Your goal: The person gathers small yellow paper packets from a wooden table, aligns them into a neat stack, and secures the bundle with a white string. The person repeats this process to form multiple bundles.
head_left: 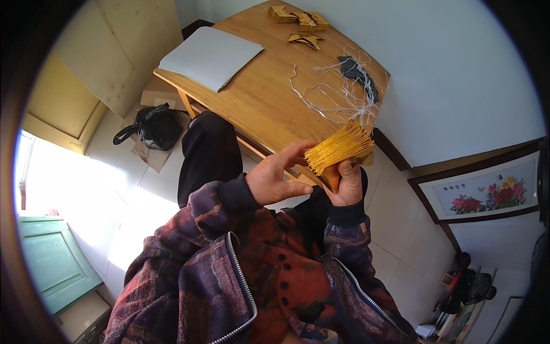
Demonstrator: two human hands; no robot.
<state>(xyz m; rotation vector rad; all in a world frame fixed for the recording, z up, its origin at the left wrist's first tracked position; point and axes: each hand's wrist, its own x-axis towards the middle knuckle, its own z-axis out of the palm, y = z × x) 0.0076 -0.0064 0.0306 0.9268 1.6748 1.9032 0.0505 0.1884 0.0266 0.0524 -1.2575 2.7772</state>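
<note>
We note one stack of gold paper sheets (pixel 339 147), thin and many, edges fanned slightly. The stack is tilted, its far end raised toward the near edge of the wooden table (pixel 269 103), off the surface. Sheet ends look even; count cannot be told.

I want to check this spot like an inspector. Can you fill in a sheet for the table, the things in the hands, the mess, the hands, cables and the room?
Surface: wooden table.
Job's things: gold paper stack, fanned.
Clutter: white sheets, folded gold pieces, white strings, grey cloth.
Hands: right hand grips the stack; left hand touches its edge.
Cables: nothing seen.
Surroundings: black bag, green cabinet, flower picture.
</note>
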